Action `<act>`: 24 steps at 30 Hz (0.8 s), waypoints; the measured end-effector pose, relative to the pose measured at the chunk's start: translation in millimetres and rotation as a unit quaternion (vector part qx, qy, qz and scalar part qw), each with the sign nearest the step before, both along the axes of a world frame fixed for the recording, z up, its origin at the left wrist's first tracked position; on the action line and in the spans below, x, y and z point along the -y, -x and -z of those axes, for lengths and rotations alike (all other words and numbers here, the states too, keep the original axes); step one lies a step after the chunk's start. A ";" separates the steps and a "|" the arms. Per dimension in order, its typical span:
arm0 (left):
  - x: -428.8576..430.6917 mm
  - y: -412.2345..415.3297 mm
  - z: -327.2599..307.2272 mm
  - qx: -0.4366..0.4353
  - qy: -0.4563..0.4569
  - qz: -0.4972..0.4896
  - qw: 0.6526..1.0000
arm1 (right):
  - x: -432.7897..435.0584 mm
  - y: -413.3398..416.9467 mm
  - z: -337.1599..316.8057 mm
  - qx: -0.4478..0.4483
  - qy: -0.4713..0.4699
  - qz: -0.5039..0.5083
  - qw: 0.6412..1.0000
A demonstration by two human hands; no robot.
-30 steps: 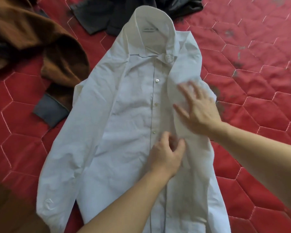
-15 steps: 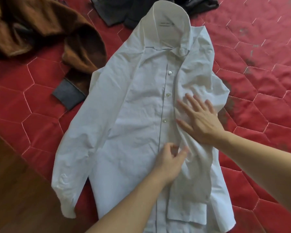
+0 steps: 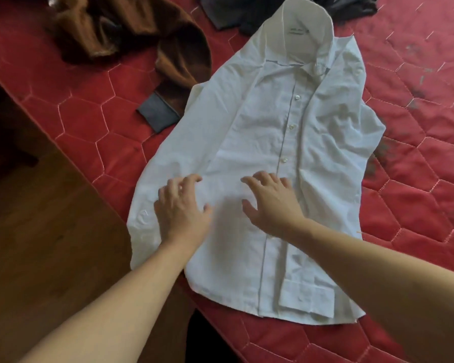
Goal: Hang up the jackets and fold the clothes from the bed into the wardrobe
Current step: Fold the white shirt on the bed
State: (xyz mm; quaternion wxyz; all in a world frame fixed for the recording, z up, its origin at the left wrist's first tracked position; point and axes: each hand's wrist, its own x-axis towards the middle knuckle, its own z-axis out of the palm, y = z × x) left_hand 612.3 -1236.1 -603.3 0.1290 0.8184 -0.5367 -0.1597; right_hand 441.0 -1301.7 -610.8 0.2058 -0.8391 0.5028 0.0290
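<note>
A white button-up shirt [image 3: 268, 142] lies front-up and buttoned on the red quilted bed [image 3: 417, 142], collar at the top. Its right sleeve is folded over the body, with the cuff near the hem. Its left sleeve lies flat along the bed's edge. My left hand [image 3: 181, 208] rests palm-down where that sleeve meets the body, fingers spread. My right hand [image 3: 270, 203] presses flat on the shirt front beside the button strip, fingers apart. Neither hand grips any cloth.
A brown jacket [image 3: 147, 40] with a grey cuff lies crumpled at the upper left of the bed. A dark garment [image 3: 241, 17] sits behind the shirt's collar. The brown wooden floor [image 3: 50, 231] runs along the bed's left edge.
Both hands left the folded right sleeve and slid left. The left hand now lies on the left sleeve, the right hand on the shirt's middle. The view shifted right.
</note>
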 end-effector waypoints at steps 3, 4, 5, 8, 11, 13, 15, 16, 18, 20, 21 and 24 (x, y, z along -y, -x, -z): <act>-11.5 -41.7 0.7 0.054 -0.181 -0.035 0.981 | -21.8 -34.8 2.5 0.059 -0.110 0.076 0.989; -15.1 -49.1 2.6 0.047 -0.215 -0.039 0.975 | -27.3 -45.4 3.4 0.068 -0.145 0.097 0.982; -18.3 -54.6 5.0 0.038 -0.220 -0.041 0.974 | -32.2 -54.8 3.9 0.077 -0.173 0.118 0.975; -22.9 -64.4 5.7 0.023 -0.171 -0.028 0.985 | -44.0 -77.2 4.3 0.111 -0.232 0.171 0.951; -23.5 -70.0 0.7 -0.040 -0.117 -0.042 0.991 | -51.4 -91.4 1.1 0.155 -0.294 0.183 0.925; -19.8 -66.4 -8.2 -0.123 -0.081 -0.068 0.987 | -53.6 -95.6 -3.2 0.204 -0.387 0.184 0.880; -14.9 -59.1 -20.4 -0.196 -0.064 -0.074 0.976 | -59.6 -100.6 -11.1 0.258 -0.495 0.166 0.813; -11.6 -53.9 -25.9 -0.228 -0.056 -0.075 0.969 | -64.3 -103.5 -14.0 0.272 -0.524 0.145 0.794; -4.6 -41.9 -38.1 -0.284 -0.043 -0.082 0.954 | -77.0 -109.4 -14.3 0.291 -0.524 0.129 0.790; 0.3 -31.2 -49.1 -0.346 -0.041 -0.085 0.933 | -86.4 -107.2 -12.3 0.308 -0.484 0.168 0.802; 1.3 -27.3 -52.8 -0.379 -0.037 -0.089 0.920 | -87.1 -101.4 -11.1 0.305 -0.469 0.193 0.806; 0.0 -22.7 -55.1 -0.427 0.053 -0.184 0.884 | -78.0 -71.1 -14.3 0.334 -0.460 0.270 0.777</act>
